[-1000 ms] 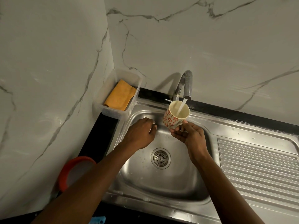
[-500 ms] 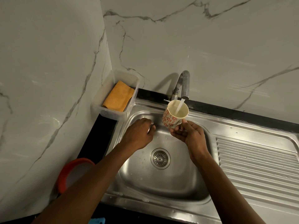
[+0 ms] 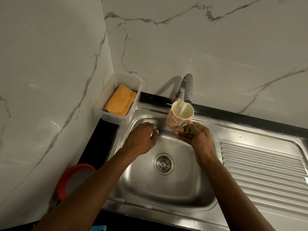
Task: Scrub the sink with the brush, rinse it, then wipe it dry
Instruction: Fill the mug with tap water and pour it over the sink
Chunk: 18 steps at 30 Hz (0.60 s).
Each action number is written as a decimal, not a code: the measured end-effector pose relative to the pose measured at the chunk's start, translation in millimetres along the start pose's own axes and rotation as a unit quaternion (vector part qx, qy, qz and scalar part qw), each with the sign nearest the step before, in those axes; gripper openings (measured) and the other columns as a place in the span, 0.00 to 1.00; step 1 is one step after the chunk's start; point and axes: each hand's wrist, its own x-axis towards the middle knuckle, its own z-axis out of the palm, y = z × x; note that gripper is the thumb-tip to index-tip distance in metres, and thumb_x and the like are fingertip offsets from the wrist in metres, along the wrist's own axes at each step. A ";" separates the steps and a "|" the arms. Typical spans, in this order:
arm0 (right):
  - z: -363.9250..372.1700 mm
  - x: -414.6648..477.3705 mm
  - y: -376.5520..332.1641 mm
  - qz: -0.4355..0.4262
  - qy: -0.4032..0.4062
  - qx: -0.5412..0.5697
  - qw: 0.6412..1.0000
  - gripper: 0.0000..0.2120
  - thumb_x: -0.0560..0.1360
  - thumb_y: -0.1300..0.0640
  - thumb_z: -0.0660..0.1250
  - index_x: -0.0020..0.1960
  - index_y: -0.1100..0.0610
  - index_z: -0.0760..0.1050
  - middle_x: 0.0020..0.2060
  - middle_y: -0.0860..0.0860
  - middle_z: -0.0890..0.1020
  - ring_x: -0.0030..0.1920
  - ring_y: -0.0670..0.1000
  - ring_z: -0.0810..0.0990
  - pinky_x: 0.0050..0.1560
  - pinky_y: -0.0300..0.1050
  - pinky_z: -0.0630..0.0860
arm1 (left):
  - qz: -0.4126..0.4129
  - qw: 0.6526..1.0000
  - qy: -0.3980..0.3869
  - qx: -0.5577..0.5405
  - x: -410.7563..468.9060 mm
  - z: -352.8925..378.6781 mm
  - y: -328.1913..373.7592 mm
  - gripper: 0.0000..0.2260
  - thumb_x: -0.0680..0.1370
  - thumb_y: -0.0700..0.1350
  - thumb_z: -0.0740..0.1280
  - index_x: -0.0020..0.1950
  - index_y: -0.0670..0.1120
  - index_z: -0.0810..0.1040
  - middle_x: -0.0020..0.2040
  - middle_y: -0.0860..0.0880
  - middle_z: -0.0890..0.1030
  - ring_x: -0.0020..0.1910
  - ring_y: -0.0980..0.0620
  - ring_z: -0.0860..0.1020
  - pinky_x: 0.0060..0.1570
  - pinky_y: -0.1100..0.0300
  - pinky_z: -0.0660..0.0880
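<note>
Fingers (image 3: 180, 135) of right hand (image 3: 196, 137) pinch cup (image 3: 176, 119) over sink (image 3: 166, 189); left hand (image 3: 141, 140) curled, grip unclear

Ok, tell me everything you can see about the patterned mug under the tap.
The mug is cream, ceramic-looking, with an orange-red flower pattern outside and a plain pale inside. The right hand grips it by its lower side, tilted, mouth toward the tap, above the sink basin's back edge. A thin water stream runs into it.

Glossy steel sink (image 3: 166, 189), veined marble wall (image 3: 200, 47), translucent plastic tub (image 3: 116, 120), orange cloth (image 3: 120, 102)
</note>
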 end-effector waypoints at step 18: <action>-0.7 -19.3 38.5 0.066 0.005 -0.034 0.997 0.15 0.86 0.55 0.61 0.47 0.64 0.80 0.46 0.60 0.87 0.49 0.61 0.88 0.53 0.55 0.84 | 0.028 0.991 -0.061 0.118 -6.2 24.1 -45.6 0.24 0.84 0.52 0.59 0.79 0.44 0.66 0.80 0.43 0.66 0.80 0.42 0.62 0.78 0.48 0.61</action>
